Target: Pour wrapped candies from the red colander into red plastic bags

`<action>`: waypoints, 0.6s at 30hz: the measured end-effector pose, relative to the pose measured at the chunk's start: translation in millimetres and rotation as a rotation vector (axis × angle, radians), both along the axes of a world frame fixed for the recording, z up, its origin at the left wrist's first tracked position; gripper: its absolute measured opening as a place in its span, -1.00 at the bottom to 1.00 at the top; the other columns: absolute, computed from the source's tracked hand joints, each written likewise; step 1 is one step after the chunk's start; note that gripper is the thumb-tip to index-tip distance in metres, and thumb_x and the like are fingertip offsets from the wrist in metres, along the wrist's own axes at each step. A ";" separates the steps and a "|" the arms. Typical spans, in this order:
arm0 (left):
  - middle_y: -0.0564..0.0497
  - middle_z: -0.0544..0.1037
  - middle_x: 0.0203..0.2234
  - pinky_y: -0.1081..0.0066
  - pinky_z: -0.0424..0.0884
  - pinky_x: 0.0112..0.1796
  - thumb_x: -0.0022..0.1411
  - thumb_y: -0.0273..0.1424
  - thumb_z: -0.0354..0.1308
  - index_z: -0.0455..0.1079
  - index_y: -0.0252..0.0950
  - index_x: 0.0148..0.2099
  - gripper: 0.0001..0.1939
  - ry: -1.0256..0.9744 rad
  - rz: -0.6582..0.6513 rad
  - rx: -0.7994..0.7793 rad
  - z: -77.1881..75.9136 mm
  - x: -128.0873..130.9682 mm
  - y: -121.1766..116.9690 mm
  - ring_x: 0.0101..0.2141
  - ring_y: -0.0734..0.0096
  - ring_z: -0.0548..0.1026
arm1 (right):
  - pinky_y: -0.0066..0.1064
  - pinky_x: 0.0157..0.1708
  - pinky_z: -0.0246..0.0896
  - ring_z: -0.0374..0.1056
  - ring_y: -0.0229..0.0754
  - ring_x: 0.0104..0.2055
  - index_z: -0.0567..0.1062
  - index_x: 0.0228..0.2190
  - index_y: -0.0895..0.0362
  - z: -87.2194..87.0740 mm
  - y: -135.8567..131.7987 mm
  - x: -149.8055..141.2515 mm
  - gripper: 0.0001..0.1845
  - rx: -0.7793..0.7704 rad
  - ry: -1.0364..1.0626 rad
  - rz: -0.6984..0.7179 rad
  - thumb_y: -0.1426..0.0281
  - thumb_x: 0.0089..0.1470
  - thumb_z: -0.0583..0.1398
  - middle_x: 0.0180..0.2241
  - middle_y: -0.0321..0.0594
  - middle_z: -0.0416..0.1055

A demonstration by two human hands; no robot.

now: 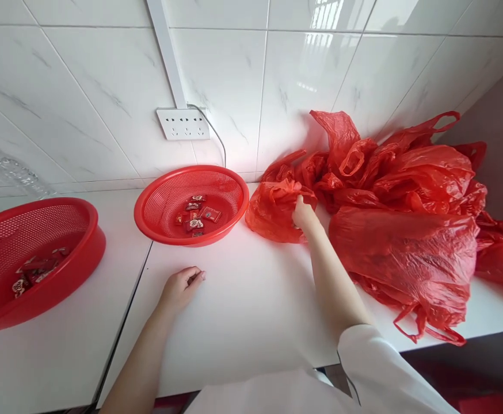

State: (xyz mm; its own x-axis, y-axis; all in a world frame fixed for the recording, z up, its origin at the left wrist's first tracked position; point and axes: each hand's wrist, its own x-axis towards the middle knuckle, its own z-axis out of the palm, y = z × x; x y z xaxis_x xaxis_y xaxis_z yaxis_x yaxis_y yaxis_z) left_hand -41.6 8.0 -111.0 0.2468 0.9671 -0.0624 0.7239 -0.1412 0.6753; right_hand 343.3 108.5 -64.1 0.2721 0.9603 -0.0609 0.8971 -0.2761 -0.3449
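Observation:
My left hand (182,288) rests on the white tabletop with its fingers curled in, and nothing shows in them. To the right, my right hand (305,214) is at the top of a small, rounded red plastic bag (273,213). Its fingers appear closed on the crumpled film; some fingertips are hidden. What the bag contains cannot be made out. Between the hands, toward the wall, stands a round red plastic basket (148,217) holding several small wrapped sweets (196,223) in red, brown and white.
A second red basket (85,253) with wrapped pieces stands at the left. Behind it lies a clear plastic bottle (21,172). Red plastic bags (407,247) pile up on the right, some handles over the front edge. A socket panel (183,124) with a cable is on the tiled wall.

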 end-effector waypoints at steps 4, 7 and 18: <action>0.12 0.40 -0.56 0.50 0.21 -0.44 0.26 -0.11 0.00 0.38 -0.24 -0.40 -0.65 0.000 0.010 0.008 -3.0 -2.0 2.1 -0.51 0.45 0.30 | -0.30 -0.27 0.29 0.48 0.00 -0.25 -0.30 0.33 0.35 -15.8 12.4 -1.5 -0.23 0.090 0.027 -0.093 0.47 0.21 -0.07 -0.23 0.16 0.48; 0.12 0.38 -0.57 0.50 0.21 -0.44 0.26 -0.10 -0.01 0.38 -0.24 -0.40 -0.64 0.016 0.005 0.009 -4.9 -2.9 3.5 -0.52 0.45 0.29 | -0.25 -0.18 0.27 0.45 0.05 -0.16 -0.05 0.30 0.31 -22.1 16.5 -4.5 -0.26 0.141 0.054 -0.121 0.42 0.15 0.04 -0.21 0.15 0.49; 0.12 0.38 -0.57 0.47 0.22 -0.45 0.28 -0.12 -0.02 0.35 -0.24 -0.41 -0.65 0.028 -0.026 0.016 3.1 4.1 -0.4 -0.53 0.45 0.30 | -0.42 -0.38 0.22 0.33 -0.19 -0.41 0.49 -0.41 0.17 51.6 -25.5 20.7 -0.54 0.271 0.511 0.064 0.04 0.17 0.05 -0.46 -0.20 0.43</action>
